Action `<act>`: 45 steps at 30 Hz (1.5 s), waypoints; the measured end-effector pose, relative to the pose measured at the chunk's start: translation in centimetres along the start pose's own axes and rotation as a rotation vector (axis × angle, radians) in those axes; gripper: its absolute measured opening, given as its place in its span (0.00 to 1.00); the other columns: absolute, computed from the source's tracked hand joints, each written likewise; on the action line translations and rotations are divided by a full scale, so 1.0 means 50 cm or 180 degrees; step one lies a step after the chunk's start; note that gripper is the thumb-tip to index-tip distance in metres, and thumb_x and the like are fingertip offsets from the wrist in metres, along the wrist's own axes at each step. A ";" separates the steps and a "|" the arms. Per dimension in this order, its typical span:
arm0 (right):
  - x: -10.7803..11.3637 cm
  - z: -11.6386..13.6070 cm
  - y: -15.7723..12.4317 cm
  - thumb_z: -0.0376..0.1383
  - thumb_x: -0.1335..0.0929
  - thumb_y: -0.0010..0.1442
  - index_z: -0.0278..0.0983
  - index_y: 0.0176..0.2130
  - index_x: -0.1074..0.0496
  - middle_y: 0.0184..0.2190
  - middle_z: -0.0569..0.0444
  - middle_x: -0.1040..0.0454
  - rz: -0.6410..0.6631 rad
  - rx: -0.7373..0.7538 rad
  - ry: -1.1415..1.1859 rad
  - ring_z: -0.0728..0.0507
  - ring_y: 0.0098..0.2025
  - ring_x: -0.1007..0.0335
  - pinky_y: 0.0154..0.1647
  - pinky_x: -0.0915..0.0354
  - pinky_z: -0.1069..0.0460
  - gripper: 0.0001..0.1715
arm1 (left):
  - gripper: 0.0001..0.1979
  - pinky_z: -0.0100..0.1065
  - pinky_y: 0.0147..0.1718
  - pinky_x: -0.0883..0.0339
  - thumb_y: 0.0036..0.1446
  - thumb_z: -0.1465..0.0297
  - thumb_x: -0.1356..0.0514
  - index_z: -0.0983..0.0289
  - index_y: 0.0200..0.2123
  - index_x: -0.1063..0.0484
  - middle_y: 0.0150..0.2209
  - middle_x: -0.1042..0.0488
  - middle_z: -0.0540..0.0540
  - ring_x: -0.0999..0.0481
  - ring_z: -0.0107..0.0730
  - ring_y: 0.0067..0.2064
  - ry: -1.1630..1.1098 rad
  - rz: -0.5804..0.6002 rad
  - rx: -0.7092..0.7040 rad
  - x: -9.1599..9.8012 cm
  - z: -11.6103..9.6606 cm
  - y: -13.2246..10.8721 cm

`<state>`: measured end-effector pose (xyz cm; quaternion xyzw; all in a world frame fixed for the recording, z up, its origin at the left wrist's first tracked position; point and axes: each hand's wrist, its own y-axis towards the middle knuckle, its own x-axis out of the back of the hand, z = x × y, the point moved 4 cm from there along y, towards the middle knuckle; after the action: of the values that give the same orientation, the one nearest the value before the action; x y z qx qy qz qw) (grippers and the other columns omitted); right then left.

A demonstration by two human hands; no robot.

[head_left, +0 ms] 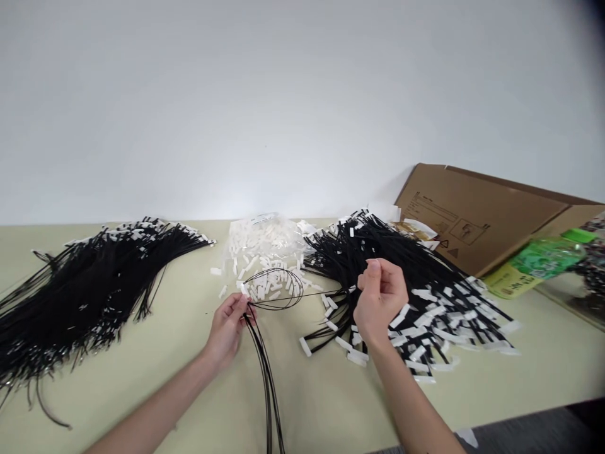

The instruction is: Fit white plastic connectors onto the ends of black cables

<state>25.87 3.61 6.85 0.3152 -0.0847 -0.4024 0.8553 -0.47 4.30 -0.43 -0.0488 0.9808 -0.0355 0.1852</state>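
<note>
My left hand (230, 328) pinches a white connector (242, 288) with several thin black wires (265, 372) hanging from it toward the table's front. A loop of black wire (278, 308) stands out to the right of these fingers. One stretch of that wire runs nearly straight across to my right hand (380, 296), which is closed with thumb against fingers; the wire's end there is hard to make out. Behind the loop lie loose white connectors (269, 287), partly spilling from a clear plastic bag (267, 233).
To the left lies a large bundle of black wires (94, 290). Another pile of black wires with white ends (425, 277) spreads beneath and behind my right hand. An open cardboard box (472, 214) leans at the right, with a green bottle (543, 258) in front. A wall (265, 113) borders the table (189, 416).
</note>
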 end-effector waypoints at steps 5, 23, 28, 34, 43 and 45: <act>-0.005 0.006 -0.014 0.45 0.38 0.58 0.34 0.34 0.34 0.25 0.57 0.36 -0.0160 -0.0088 0.0047 0.54 0.22 0.44 0.21 0.45 0.58 0.16 | 0.11 0.25 0.24 0.37 0.43 0.64 0.35 0.65 0.26 0.31 0.24 0.33 0.47 0.33 0.24 0.26 -0.0286 0.0085 0.0241 -0.005 0.004 0.000; -0.039 0.025 -0.018 0.37 0.41 0.61 0.35 0.37 0.32 0.33 0.50 0.28 0.1240 0.0648 -0.0789 0.48 0.31 0.33 0.32 0.38 0.54 0.12 | 0.13 0.24 0.22 0.41 0.40 0.63 0.34 0.66 0.27 0.30 0.23 0.31 0.49 0.34 0.23 0.25 -0.0352 -0.0357 0.0110 0.015 -0.010 0.009; -0.081 -0.001 -0.052 0.34 0.44 0.61 0.36 0.35 0.34 0.27 0.53 0.30 0.2856 0.0824 -0.1283 0.47 0.28 0.33 0.30 0.41 0.54 0.12 | 0.14 0.26 0.25 0.39 0.37 0.64 0.32 0.66 0.26 0.30 0.23 0.31 0.48 0.34 0.23 0.26 -0.0501 -0.0590 0.0031 0.029 -0.016 0.017; -0.092 0.007 -0.101 0.32 0.46 0.63 0.36 0.36 0.36 0.20 0.57 0.34 0.4068 0.0927 -0.1663 0.49 0.22 0.38 0.26 0.47 0.55 0.12 | 0.13 0.25 0.26 0.39 0.37 0.66 0.32 0.66 0.26 0.30 0.24 0.30 0.48 0.33 0.23 0.26 -0.0569 -0.0614 -0.0019 0.036 -0.012 0.024; -0.075 0.036 -0.151 0.31 0.43 0.61 0.36 0.36 0.32 0.16 0.60 0.34 0.5639 0.0233 -0.0605 0.51 0.21 0.40 0.24 0.45 0.58 0.13 | 0.12 0.25 0.27 0.38 0.38 0.67 0.33 0.66 0.26 0.30 0.25 0.31 0.48 0.34 0.23 0.27 -0.0583 -0.0670 -0.0163 0.043 -0.017 0.030; -0.068 0.049 -0.157 0.31 0.43 0.60 0.35 0.36 0.31 0.15 0.62 0.34 0.6157 -0.0086 -0.0159 0.53 0.17 0.44 0.21 0.47 0.60 0.12 | 0.12 0.25 0.27 0.38 0.38 0.67 0.33 0.66 0.26 0.29 0.25 0.31 0.47 0.34 0.22 0.27 -0.0623 -0.0693 -0.0161 0.046 -0.016 0.032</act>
<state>17.64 1.24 4.40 0.0907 -0.3210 0.4681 0.8183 -3.02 5.69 -0.65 -0.1627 0.9476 -0.0257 0.2737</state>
